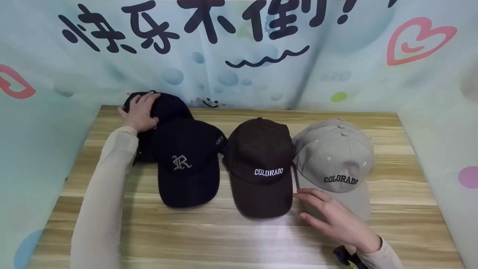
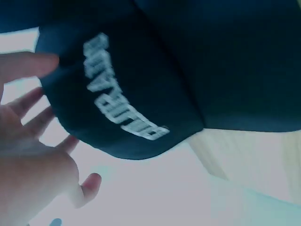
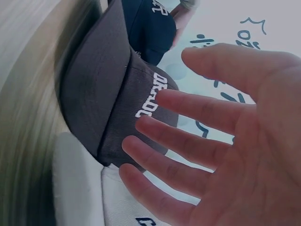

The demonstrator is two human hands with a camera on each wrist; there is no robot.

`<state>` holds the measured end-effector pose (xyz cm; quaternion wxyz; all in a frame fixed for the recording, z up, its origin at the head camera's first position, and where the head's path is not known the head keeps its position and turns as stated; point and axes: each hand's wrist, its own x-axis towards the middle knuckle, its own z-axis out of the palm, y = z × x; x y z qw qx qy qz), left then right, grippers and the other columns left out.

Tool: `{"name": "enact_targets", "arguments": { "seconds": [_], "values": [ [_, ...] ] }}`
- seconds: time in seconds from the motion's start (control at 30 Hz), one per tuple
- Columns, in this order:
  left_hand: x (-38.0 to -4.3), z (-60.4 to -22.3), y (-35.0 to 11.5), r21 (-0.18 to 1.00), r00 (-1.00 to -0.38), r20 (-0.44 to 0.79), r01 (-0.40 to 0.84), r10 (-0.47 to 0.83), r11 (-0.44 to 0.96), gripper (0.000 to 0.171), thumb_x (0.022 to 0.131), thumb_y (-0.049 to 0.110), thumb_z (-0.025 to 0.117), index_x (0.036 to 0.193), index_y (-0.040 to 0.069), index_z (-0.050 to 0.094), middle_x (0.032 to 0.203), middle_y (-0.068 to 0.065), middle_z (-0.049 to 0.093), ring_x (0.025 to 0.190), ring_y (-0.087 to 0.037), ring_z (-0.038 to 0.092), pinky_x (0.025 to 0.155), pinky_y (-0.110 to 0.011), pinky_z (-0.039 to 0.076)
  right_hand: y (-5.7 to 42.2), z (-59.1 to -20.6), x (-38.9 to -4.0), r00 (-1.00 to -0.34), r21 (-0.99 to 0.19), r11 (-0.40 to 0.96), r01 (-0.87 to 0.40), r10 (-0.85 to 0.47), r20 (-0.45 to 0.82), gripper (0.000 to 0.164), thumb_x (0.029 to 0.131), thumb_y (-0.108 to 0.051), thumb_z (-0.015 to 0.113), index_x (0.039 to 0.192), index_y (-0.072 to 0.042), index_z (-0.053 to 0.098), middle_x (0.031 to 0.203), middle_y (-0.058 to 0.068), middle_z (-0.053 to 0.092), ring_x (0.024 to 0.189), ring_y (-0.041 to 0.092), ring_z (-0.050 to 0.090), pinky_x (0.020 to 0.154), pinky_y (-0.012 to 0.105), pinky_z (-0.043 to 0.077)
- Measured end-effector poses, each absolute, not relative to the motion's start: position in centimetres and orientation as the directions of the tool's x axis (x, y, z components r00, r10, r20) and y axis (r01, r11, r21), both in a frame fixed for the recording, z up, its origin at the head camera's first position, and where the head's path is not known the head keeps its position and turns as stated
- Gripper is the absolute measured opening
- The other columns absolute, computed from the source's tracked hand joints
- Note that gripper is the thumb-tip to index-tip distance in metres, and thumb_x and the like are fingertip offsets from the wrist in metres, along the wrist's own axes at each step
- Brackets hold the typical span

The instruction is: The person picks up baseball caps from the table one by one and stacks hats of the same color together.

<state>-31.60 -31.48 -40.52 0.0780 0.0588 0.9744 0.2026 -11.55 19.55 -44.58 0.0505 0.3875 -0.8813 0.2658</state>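
My left hand (image 1: pixel 141 114) rests with spread fingers on the crown of a dark cap (image 1: pixel 174 106) at the back left. In the left wrist view, its fingers touch the edge of a dark cap (image 2: pixel 160 89) with white lettering. Partly covering the back cap is a navy cap (image 1: pixel 188 186) with an R emblem. My right hand (image 1: pixel 336 216) is held over the brim of a grey COLORADO cap (image 1: pixel 332 149), fingertips close to the brim of a brown COLORADO cap (image 1: pixel 261 149). Its fingers (image 3: pixel 183 139) look spread and nearly straight in the right wrist view, holding nothing.
The caps stand side by side on a wood-grain table (image 1: pixel 179 243), brims toward me. Two top buttons show on the grey crown. A pale printed backdrop (image 1: pixel 239 86) rises behind the table and along both sides. A black device (image 1: pixel 347 257) is by my right wrist.
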Motion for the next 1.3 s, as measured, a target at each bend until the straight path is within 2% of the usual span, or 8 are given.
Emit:
{"name": "enact_targets", "arguments": {
  "seconds": [0.1,0.17,0.4,0.7,0.9,1.07,1.17,1.3],
  "values": [
    [-31.7,-41.0,-32.8,0.375,-0.976,-0.168,0.064,0.136,0.925,0.076,0.091,0.007,0.056,0.154,0.006,0.014,0.158,-0.020,0.007,0.140,-0.048,-0.004,0.092,-0.077,-0.013,19.3,-44.6,-11.6,-0.686,-0.432,0.548,-0.716,-0.665,0.294,0.046,0.084,-0.011,0.073,0.127,-0.008,0.061,0.126,0.006,0.058,0.115,0.021,0.054,0.100,0.024,0.037],
    [-31.6,-41.3,-33.7,0.361,-0.978,-0.176,0.043,0.113,0.931,0.078,0.092,0.009,0.057,0.154,0.003,0.010,0.158,-0.022,0.006,0.139,-0.051,-0.004,0.092,-0.077,-0.013,19.1,-44.5,-11.7,-0.682,-0.439,0.539,-0.719,-0.672,0.291,0.043,0.086,-0.013,0.072,0.126,-0.006,0.061,0.125,0.008,0.058,0.115,0.022,0.054,0.099,0.027,0.038],
    [-30.4,-41.4,-36.8,0.297,-0.982,-0.191,-0.070,-0.013,0.952,0.083,0.093,0.028,0.059,0.153,0.000,0.008,0.151,-0.034,0.008,0.129,-0.063,0.004,0.090,-0.079,0.004,18.6,-44.4,-11.8,-0.677,-0.458,0.526,-0.716,-0.682,0.275,0.038,0.091,-0.018,0.068,0.125,-0.004,0.061,0.126,0.009,0.058,0.116,0.022,0.055,0.096,0.035,0.042],
    [-28.0,-41.2,-40.0,0.240,-0.965,-0.224,-0.187,-0.134,0.952,0.100,0.083,0.053,0.064,0.152,0.003,0.012,0.127,-0.050,0.018,0.117,-0.064,0.011,0.088,-0.074,0.008,18.6,-44.6,-11.6,-0.677,-0.440,0.534,-0.722,-0.676,0.291,0.046,0.083,-0.011,0.074,0.127,-0.005,0.060,0.125,0.009,0.058,0.114,0.022,0.055,0.096,0.032,0.042],
    [-26.4,-40.8,-41.7,0.293,-0.947,-0.273,-0.251,-0.171,0.923,0.106,0.080,0.065,0.063,0.142,-0.008,0.017,0.124,-0.051,0.015,0.115,-0.064,0.015,0.088,-0.075,0.012,18.5,-44.5,-11.7,-0.667,-0.420,0.534,-0.734,-0.684,0.297,0.045,0.084,-0.011,0.073,0.127,-0.005,0.060,0.126,0.008,0.058,0.115,0.021,0.055,0.097,0.026,0.039],
    [-25.6,-40.4,-42.7,0.349,-0.939,-0.297,-0.273,-0.171,0.897,0.111,0.081,0.071,0.056,0.140,-0.012,0.014,0.129,-0.051,0.021,0.120,-0.060,0.022,0.088,-0.076,0.017,18.6,-44.5,-11.9,-0.666,-0.423,0.532,-0.734,-0.685,0.296,0.046,0.084,-0.012,0.073,0.127,-0.005,0.060,0.126,0.009,0.058,0.114,0.021,0.056,0.095,0.031,0.043],
    [-25.3,-40.2,-43.3,0.355,-0.942,-0.271,-0.287,-0.196,0.890,0.113,0.080,0.074,0.054,0.140,-0.014,0.013,0.129,-0.050,0.023,0.118,-0.059,0.026,0.088,-0.075,0.020,18.6,-44.6,-11.9,-0.668,-0.426,0.532,-0.731,-0.684,0.292,0.044,0.085,-0.013,0.072,0.127,-0.005,0.060,0.126,0.007,0.058,0.114,0.021,0.055,0.096,0.029,0.042],
    [-25.0,-39.6,-43.7,0.364,-0.961,-0.175,-0.263,-0.212,0.893,0.111,0.082,0.070,0.055,0.133,-0.022,0.020,0.122,-0.049,0.028,0.107,-0.056,0.033,0.088,-0.068,0.030,18.7,-44.8,-11.8,-0.677,-0.440,0.533,-0.723,-0.675,0.294,0.043,0.085,-0.012,0.073,0.125,-0.004,0.061,0.126,0.008,0.057,0.115,0.021,0.055,0.100,0.021,0.035]
  ]
}}
